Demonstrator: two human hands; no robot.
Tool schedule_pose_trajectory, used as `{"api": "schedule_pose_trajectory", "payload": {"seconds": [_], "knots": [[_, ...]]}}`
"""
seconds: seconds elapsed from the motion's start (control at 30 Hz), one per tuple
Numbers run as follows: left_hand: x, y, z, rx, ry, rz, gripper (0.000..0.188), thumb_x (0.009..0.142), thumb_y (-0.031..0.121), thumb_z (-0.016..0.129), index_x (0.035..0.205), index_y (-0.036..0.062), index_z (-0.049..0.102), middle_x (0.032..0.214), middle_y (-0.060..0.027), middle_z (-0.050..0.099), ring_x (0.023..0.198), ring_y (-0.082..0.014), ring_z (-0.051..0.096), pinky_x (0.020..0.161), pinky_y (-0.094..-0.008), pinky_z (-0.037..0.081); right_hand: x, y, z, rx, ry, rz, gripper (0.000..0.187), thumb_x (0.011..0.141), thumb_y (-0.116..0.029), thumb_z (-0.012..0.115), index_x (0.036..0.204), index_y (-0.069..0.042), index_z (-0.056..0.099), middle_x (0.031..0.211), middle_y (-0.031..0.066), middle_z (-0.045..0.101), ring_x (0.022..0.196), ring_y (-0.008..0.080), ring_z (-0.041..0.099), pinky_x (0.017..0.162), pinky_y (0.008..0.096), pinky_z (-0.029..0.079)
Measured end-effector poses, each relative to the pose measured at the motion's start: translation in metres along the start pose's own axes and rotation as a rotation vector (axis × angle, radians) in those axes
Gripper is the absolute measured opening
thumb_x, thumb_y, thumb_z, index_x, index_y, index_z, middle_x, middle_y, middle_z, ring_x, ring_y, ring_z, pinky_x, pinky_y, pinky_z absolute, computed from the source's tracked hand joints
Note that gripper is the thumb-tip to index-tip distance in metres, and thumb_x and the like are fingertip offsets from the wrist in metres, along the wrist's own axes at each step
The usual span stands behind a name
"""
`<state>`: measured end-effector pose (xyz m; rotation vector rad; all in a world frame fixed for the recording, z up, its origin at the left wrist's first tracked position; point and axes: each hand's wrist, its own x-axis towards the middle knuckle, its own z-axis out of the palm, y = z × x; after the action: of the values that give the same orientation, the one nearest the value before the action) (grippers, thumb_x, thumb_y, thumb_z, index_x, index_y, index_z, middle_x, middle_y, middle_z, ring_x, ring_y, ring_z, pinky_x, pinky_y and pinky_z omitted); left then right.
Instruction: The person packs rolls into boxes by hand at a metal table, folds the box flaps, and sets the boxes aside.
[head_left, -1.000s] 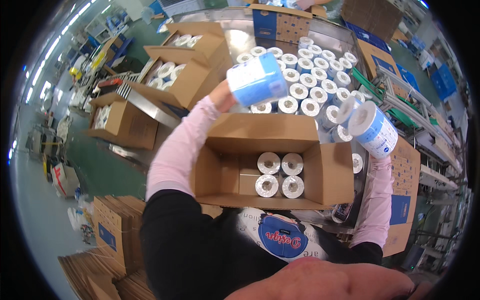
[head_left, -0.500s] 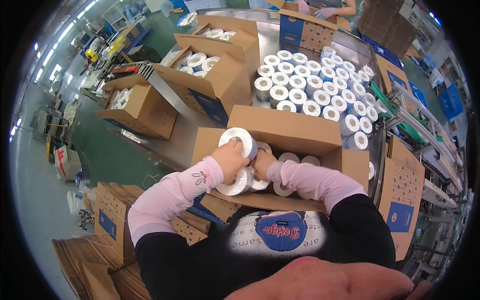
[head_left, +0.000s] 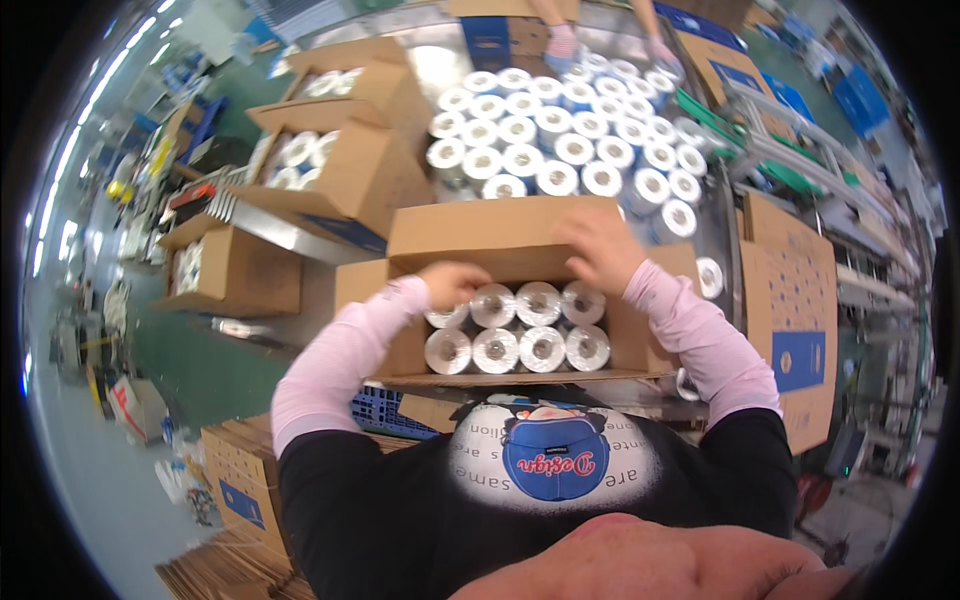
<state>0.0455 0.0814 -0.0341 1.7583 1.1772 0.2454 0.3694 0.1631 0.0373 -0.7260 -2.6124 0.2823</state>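
In front of me stands an open cardboard box holding two rows of white-topped rolls. My left hand hovers over the box's back left corner, above a roll there, its fingers loosely bent and holding nothing that I can see. At the raised back flap, my right hand reaches across the right part of it. That hand is empty, with its fingers apart and slightly blurred. Whether the fingertips touch the flap I cannot tell.
Behind the box, many similar rolls stand upright on the metal table. Filled cartons line the left. A co-worker's hands are among the rolls at the far side. Flattened cardboard leans at right, near a metal frame.
The roll between my hands now sits in the box, and both hands have let go. My right hand has moved right and up to the back flap. The whole view has shifted.
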Motion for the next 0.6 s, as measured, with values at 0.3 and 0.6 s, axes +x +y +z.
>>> {"api": "schedule_pose_trajectory", "payload": {"seconds": [0.3,0.6], "knots": [[0.159,-0.046,-0.013,0.708,0.233,-0.419,0.049,0.081,0.029,0.070,0.127,0.0180,0.057,0.136,-0.0180,0.048,0.127,-0.0349,0.046,0.106,-0.0443,0.038,-0.076,0.042,0.051,0.440,0.238,0.525,0.022,0.084,-0.012,0.058,0.103,-0.006,0.067,0.107,0.0137,0.067,0.111,0.0312,0.060,0.097,0.0386,0.047],[0.292,-0.063,-0.046,0.778,0.348,-0.578,0.050,0.080,0.032,0.071,0.126,0.0184,0.058,0.148,-0.0165,0.033,0.139,-0.0362,0.028,0.112,-0.0468,0.029,-0.049,0.209,0.098,0.114,-0.216,0.491,0.050,0.082,-0.019,0.065,0.132,-0.023,0.057,0.149,0.0161,0.036,0.143,0.0372,0.023,0.113,0.0482,0.027]]}}
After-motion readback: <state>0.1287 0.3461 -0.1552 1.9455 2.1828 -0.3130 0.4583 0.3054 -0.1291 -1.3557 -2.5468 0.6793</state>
